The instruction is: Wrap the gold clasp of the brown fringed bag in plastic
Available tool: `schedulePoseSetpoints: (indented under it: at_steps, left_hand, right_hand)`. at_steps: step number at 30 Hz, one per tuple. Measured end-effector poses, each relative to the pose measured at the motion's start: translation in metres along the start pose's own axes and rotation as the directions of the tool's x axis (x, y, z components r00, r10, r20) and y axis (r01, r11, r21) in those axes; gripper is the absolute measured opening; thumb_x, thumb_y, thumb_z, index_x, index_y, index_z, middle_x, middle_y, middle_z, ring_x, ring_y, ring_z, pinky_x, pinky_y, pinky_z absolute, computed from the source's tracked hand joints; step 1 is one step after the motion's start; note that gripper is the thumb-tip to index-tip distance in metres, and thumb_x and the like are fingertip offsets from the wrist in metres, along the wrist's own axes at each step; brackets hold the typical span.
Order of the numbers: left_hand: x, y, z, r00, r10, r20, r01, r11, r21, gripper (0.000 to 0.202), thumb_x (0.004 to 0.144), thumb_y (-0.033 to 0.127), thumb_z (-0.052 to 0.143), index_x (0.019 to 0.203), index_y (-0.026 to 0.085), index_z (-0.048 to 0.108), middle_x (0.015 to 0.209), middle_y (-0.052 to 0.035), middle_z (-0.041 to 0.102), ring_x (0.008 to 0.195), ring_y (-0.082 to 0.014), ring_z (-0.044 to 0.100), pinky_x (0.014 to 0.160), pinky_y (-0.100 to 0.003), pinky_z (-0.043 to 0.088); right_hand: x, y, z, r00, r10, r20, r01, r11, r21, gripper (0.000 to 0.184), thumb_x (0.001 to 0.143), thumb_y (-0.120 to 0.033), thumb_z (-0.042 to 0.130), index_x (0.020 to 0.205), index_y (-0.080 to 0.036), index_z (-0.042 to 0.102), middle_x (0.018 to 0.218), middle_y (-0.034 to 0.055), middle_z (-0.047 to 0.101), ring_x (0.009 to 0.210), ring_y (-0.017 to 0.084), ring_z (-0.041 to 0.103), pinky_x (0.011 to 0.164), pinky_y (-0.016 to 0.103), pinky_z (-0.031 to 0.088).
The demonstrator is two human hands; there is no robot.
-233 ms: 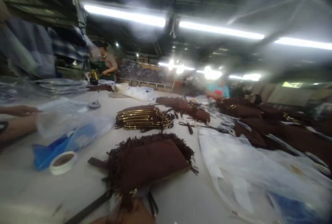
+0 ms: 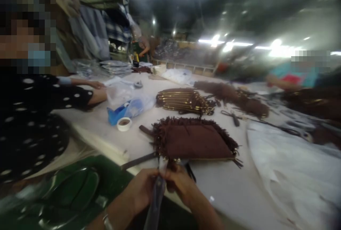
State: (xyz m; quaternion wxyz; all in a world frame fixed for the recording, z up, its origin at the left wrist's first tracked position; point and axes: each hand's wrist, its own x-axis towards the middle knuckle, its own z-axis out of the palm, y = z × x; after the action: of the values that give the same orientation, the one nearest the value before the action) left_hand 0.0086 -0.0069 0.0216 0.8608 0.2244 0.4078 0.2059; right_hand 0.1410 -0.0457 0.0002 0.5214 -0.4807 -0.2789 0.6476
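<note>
A brown fringed suede bag (image 2: 195, 139) lies flat on the white table (image 2: 221, 183), near its front edge. My left hand (image 2: 144, 189) and my right hand (image 2: 179, 183) meet just below the bag's near edge. Both are closed, pinching a thin clear plastic strip (image 2: 157, 194) that hangs down between them. A dark strap (image 2: 137, 161) runs from the bag off the table edge to the left. The fingertips are blurred.
A stack of gold-trimmed bags (image 2: 183, 101) and more brown bags (image 2: 234, 98) lie farther back. A tape roll (image 2: 124, 123) and blue plastic bag (image 2: 128, 108) sit left. Clear plastic sheets (image 2: 290, 173) cover the right. Scissors (image 2: 233, 116) lie behind. A person in a dotted top (image 2: 34, 116) sits left; another sits far right.
The view has swung down and left. My hands, barely visible before, are now in view at the table edge. The person on the left now fills that side.
</note>
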Motion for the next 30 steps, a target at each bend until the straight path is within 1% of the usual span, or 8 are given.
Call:
schedulePoseSetpoints:
  at_steps: [7,11,14,17,20,23,26,30]
  left_hand:
    - [-0.001,-0.008,-0.009,0.953,0.295,-0.072,-0.274,0.938,0.210,0.014,0.069,0.024,0.064,0.070,0.011,0.063,0.058,-0.0046,0.059,0.052,-0.0158,0.055,0.050,-0.023,0.041]
    - [-0.002,-0.011,-0.018,0.925,0.379,0.019,-0.358,0.854,0.377,0.034,0.081,0.046,0.059,0.076,0.012,0.064,0.066,-0.0051,0.062,0.059,-0.0167,0.057,0.057,-0.025,0.041]
    - [-0.003,-0.004,-0.025,0.917,0.377,0.128,-0.393,0.809,0.438,0.035,0.081,0.047,0.063,0.083,0.012,0.067,0.071,-0.0060,0.064,0.063,-0.0160,0.055,0.057,-0.024,0.037]
    - [0.000,0.004,-0.029,0.903,0.379,0.201,-0.428,0.771,0.471,0.027,0.077,0.038,0.066,0.078,0.011,0.067,0.074,-0.0075,0.066,0.066,-0.0165,0.056,0.062,-0.026,0.039]
    - [0.010,0.008,-0.032,0.899,0.399,0.182,-0.433,0.745,0.508,0.020,0.074,0.032,0.065,0.066,0.013,0.063,0.064,-0.0041,0.062,0.060,-0.0156,0.053,0.061,-0.027,0.038]
    - [0.024,0.005,-0.032,0.885,0.445,0.136,-0.441,0.712,0.547,0.019,0.073,0.029,0.065,0.061,0.015,0.061,0.058,-0.0006,0.058,0.057,-0.0142,0.050,0.057,-0.026,0.034]
    - [0.029,0.000,-0.031,0.888,0.444,0.122,-0.435,0.720,0.541,0.023,0.074,0.033,0.067,0.062,0.016,0.058,0.061,-0.0012,0.060,0.060,-0.0147,0.054,0.059,-0.025,0.038]
    - [0.014,-0.003,-0.028,0.922,0.352,0.163,-0.385,0.786,0.483,0.037,0.082,0.052,0.057,0.087,0.015,0.057,0.081,-0.0076,0.069,0.065,-0.0188,0.064,0.060,-0.027,0.046]
  right_hand:
    - [-0.003,0.000,0.001,0.997,0.067,0.044,-0.067,0.998,-0.007,0.035,0.068,-0.038,0.078,0.086,-0.014,0.060,0.061,-0.0028,0.055,0.047,0.006,0.044,0.040,0.017,0.025]
    - [0.001,0.002,0.003,0.997,0.073,0.000,-0.073,0.997,0.001,0.030,0.066,-0.034,0.078,0.080,-0.014,0.060,0.058,-0.0035,0.052,0.046,0.006,0.042,0.038,0.017,0.024]
    - [0.001,0.002,0.005,0.997,0.075,-0.031,-0.073,0.997,0.039,0.029,0.066,-0.033,0.079,0.078,-0.016,0.059,0.055,-0.0064,0.046,0.046,0.005,0.038,0.039,0.016,0.026]
    - [-0.016,0.001,0.002,0.997,0.080,0.013,-0.081,0.992,0.093,0.031,0.073,-0.039,0.076,0.090,-0.017,0.061,0.069,-0.0038,0.056,0.050,0.003,0.037,0.045,0.016,0.035]
    - [-0.042,0.001,-0.009,0.993,0.100,0.055,-0.104,0.993,0.060,0.044,0.080,-0.044,0.070,0.114,-0.020,0.057,0.095,0.0043,0.066,0.054,0.004,0.044,0.049,0.018,0.041]
    - [-0.060,0.002,-0.030,0.991,0.070,-0.111,-0.080,0.993,-0.091,0.050,0.080,-0.044,0.072,0.118,-0.017,0.056,0.093,0.0073,0.069,0.056,0.007,0.050,0.051,0.020,0.046]
    - [-0.062,-0.001,-0.052,0.944,-0.055,-0.327,0.017,0.993,-0.117,0.052,0.077,-0.046,0.074,0.116,-0.018,0.056,0.095,0.0070,0.069,0.061,0.008,0.054,0.055,0.020,0.049]
    - [-0.050,-0.012,-0.065,0.860,-0.137,-0.492,0.125,0.991,-0.058,0.045,0.070,-0.049,0.079,0.097,-0.018,0.061,0.102,0.0057,0.066,0.067,0.011,0.058,0.053,0.021,0.053]
